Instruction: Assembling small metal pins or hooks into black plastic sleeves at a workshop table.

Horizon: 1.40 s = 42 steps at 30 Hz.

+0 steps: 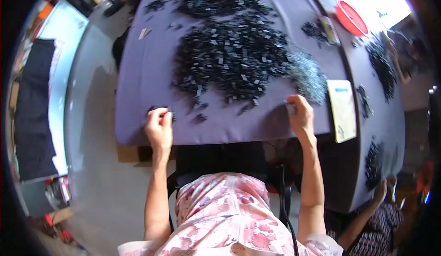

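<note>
Barely begun: big pile of dark parts on worktop unsorted; left hand pinches few parts near it, right hand pinches one.

Pink floral short-sleeved top (white ground), bare forearms

Clearance, near table edge
Bare purple cloth open left; dark parts heap blocks centre, grey pile and pale card right.
</note>
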Motion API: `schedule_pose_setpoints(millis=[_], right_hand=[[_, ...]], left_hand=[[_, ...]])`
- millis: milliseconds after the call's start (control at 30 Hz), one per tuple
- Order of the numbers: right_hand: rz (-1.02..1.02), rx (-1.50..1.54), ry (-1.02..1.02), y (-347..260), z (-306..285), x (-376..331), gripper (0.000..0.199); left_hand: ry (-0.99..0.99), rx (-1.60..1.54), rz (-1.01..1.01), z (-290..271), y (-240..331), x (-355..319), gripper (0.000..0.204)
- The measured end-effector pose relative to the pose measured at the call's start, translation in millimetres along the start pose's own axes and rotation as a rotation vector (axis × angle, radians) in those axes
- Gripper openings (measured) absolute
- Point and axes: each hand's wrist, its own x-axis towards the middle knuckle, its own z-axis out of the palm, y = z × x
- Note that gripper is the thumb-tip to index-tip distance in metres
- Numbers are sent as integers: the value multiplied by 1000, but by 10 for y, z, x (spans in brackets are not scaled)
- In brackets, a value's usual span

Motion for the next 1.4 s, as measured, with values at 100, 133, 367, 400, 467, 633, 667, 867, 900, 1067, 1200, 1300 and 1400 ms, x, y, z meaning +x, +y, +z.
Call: schedule_pose_setpoints(millis=[100,133,367,400,467,633,667,867,900,1067,1200,1300,1400], right_hand=[[-42,22,33,-1,-77,-11,33],[-71,2,50,42,-54,-16,34],[41,-5,1,110,-182,-94,38],[39,-2,0,97,-188,-107,38],[-55,8,16,59,-179,-125,38],[-130,-87,60,90,-40,-57,33],[-131,-81,61,85,-37,-52,33],[-131,-157,18,59,-62,-61,27],[-140,-78,61,95,-56,-70,26],[9,390,-49,60,-125,-150,34],[206,663,-184,-39,-141,-210,27],[300,836,-239,-65,-143,-283,21],[285,918,-233,-57,-133,-321,19]], left_hand=[[22,53,41,23,99,12,16],[-34,132,33,13,163,3,22],[-64,319,179,78,152,2,27],[-54,310,195,68,98,8,24],[-34,326,209,84,64,11,23],[60,357,266,99,37,9,20],[46,328,220,103,42,-3,21],[91,194,182,107,179,-13,18],[137,197,308,127,196,-19,16],[-179,-126,323,607,1088,-287,8],[-511,-466,90,1171,1452,-542,9],[-645,-527,-72,1471,1585,-633,10],[-704,-629,-100,1647,1575,-670,10]])
